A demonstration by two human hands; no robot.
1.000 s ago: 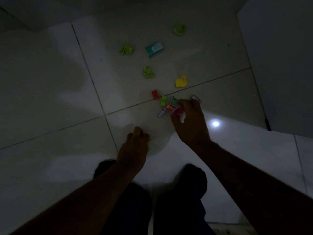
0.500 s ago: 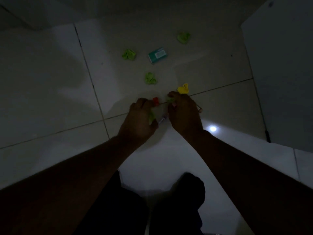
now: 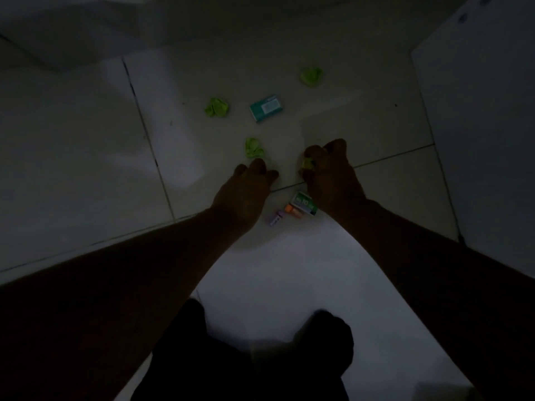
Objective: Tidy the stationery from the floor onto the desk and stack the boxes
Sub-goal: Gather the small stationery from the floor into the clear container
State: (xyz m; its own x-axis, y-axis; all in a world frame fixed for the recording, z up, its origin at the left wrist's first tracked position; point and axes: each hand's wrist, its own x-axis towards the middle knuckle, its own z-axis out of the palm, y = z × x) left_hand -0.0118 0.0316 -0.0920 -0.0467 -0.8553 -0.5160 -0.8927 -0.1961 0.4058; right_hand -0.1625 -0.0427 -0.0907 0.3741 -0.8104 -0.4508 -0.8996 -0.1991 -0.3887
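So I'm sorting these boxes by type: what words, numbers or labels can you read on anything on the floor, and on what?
"10": on the small green and white box by the right hand; the smaller print around it is too blurred to read.
White label on the teal box: too blurred to read.
Print on the small purple item: too small to read.

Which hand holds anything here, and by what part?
The right hand is closed on a small yellow item, fingers around its far side. Whether the left hand holds anything cannot be told.
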